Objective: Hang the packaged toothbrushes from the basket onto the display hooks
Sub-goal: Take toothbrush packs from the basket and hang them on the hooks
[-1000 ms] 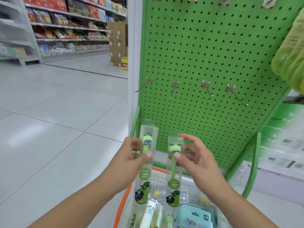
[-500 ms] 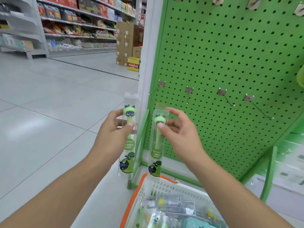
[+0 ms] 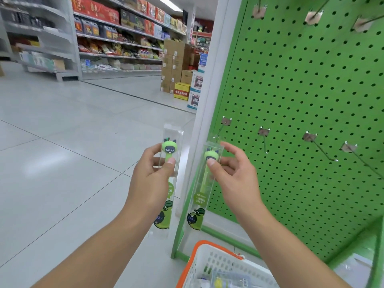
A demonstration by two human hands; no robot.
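My left hand (image 3: 152, 177) grips one clear-packed green toothbrush (image 3: 169, 150) with a cartoon cat head, held upright. My right hand (image 3: 232, 175) pinches a second packaged toothbrush (image 3: 204, 183) of the same kind, its top just below the tip of the leftmost hook (image 3: 221, 129) on the green pegboard (image 3: 311, 90). Three more bare hooks (image 3: 265, 140) follow to the right in the same row. The white basket with an orange rim (image 3: 207, 256) sits below my hands, with more packages inside.
A white post (image 3: 209, 96) edges the pegboard on its left. Another row of hooks (image 3: 313, 16) runs along the top of the board. Stacked cardboard boxes (image 3: 174, 65) and stocked shelves (image 3: 116, 38) stand across the tiled aisle.
Both hands have lifted the two packages up and away from the basket toward the hook row. The view has swung left and upward, so the basket has dropped low in the frame.
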